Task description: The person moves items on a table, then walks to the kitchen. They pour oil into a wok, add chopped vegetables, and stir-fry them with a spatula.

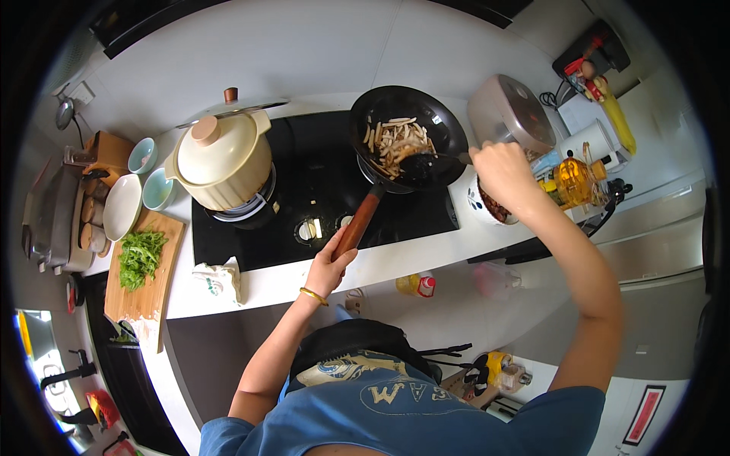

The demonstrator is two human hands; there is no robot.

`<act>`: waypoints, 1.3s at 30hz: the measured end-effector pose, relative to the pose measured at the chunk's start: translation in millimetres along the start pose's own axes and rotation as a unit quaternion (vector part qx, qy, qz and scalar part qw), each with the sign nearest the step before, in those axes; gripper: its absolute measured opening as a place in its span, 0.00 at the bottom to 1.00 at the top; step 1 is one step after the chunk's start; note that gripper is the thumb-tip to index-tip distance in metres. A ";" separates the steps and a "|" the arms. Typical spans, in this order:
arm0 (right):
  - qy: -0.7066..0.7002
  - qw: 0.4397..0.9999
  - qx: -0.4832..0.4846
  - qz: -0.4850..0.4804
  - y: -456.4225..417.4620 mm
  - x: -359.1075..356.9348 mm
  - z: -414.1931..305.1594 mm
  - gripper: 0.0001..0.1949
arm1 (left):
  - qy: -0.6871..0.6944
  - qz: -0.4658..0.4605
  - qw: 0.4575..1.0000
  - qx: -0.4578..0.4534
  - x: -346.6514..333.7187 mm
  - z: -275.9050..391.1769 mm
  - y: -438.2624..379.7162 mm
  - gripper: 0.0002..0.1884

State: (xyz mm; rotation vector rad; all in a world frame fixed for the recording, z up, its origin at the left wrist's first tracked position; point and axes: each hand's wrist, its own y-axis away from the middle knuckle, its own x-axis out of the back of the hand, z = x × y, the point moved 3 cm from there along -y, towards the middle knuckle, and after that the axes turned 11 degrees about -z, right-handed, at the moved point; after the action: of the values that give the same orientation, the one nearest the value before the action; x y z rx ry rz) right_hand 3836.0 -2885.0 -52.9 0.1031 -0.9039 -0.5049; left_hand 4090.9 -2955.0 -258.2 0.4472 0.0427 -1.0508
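Note:
My left hand [329, 263] grips the wooden handle [359, 222] of a black wok [445, 122] on the right burner of a glass gas hob [311, 176]. Pale strips of food [399, 139], perhaps sliced mushrooms, lie in the wok, some of them browned. In my right hand [502, 165] is the handle of a dark spatula [442, 159]. Its blade reaches into the wok beside the strips and is partly hard to make out. Below that hand, a patterned white bowl [474, 199] of dark reddish pieces is half hidden by my wrist.
A lidded cream pot [228, 165] occupies the left burner. Further left, chopped greens [140, 259] rest on a wooden cutting board [122, 302] by a white dish [122, 208]. A crumpled cloth [219, 279] lies at the counter's front. A rice cooker [493, 111] and oil bottle [573, 179] stand right.

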 end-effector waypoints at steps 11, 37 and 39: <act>-0.487 0.801 -0.165 -0.306 -30.2 -3.3 146.6 0.12 | -0.010 0.029 0.999 0.009 2.4 0.7 6.1 0.29; -0.244 0.959 0.142 0.019 -67.7 18.0 44.2 0.14 | -0.010 0.008 1.000 -0.001 6.6 -3.6 2.8 0.30; -0.186 0.973 0.136 0.002 -46.7 21.0 31.2 0.14 | -0.014 0.006 1.000 0.002 8.7 -5.1 2.1 0.30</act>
State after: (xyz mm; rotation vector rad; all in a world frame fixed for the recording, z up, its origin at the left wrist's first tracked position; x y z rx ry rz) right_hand 3805.0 -2931.8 -32.0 0.2607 -1.3394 -0.3997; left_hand 4098.0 -2959.4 -264.3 0.4346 0.0128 -1.0449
